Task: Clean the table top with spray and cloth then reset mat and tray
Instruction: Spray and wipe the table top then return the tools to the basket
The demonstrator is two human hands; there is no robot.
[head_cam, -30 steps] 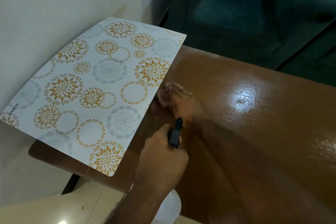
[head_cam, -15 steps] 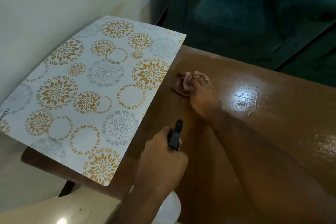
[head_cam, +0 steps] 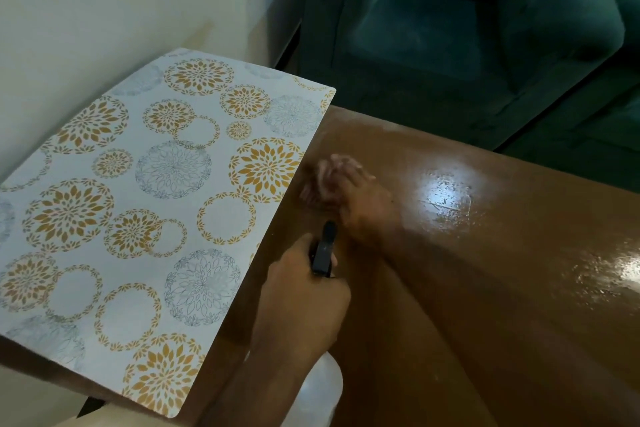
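A glossy brown table top (head_cam: 502, 253) shines with wet patches. My right hand (head_cam: 360, 204) grips a bunched reddish cloth (head_cam: 325, 180) and presses it on the wood beside the mat's right edge; both are motion-blurred. My left hand (head_cam: 304, 302) holds a spray bottle with a black nozzle (head_cam: 323, 250) and pale body (head_cam: 318, 388), close to the right wrist. A white mat (head_cam: 156, 204) with gold and grey floral circles lies over the table's left part, its far side leaning on the wall. No tray is in view.
A cream wall (head_cam: 121, 3) stands close along the left. A teal armchair (head_cam: 467, 28) sits just beyond the table's far edge. Pale floor tiles (head_cam: 41, 409) show at the lower left under the table's near corner.
My right hand with the cloth swept away from me, then came back toward me, staying beside the mat's edge. The left hand with the spray bottle stayed put.
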